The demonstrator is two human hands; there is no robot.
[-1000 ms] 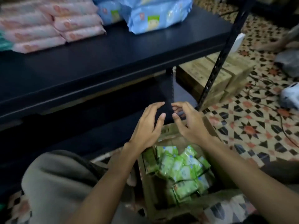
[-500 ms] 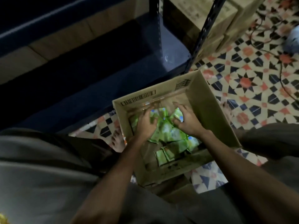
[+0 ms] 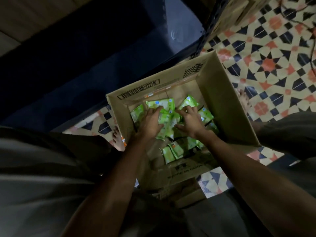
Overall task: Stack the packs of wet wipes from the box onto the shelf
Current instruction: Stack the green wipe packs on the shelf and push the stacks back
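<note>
An open cardboard box point(image 3: 220, 93) stands on the tiled floor between my feet, with several green packs of wet wipes point(image 3: 166, 124) loose on its bottom. Both hands are down inside it. My left hand point(image 3: 150, 124) curls its fingers over the top of the middle packs, thumb underneath at their side. From the other side my right hand point(image 3: 189, 120) closes spread fingers round the same cluster. More green packs point(image 3: 172, 151) lie nearer me, untouched. The dark lower shelf board point(image 3: 85, 57) lies just beyond the box.
A black perforated shelf post point(image 3: 207, 35) rises at the box's far right corner, with stacked cardboard cartons point(image 3: 239, 12) behind it. Patterned floor tiles point(image 3: 273, 65) spread to the right, crossed by a cable point(image 3: 307, 26). My bare feet point(image 3: 118, 139) flank the box.
My view has dropped from the upper shelf down into the box. Both hands went from hovering above the box to reaching in and closing round the green packs.
</note>
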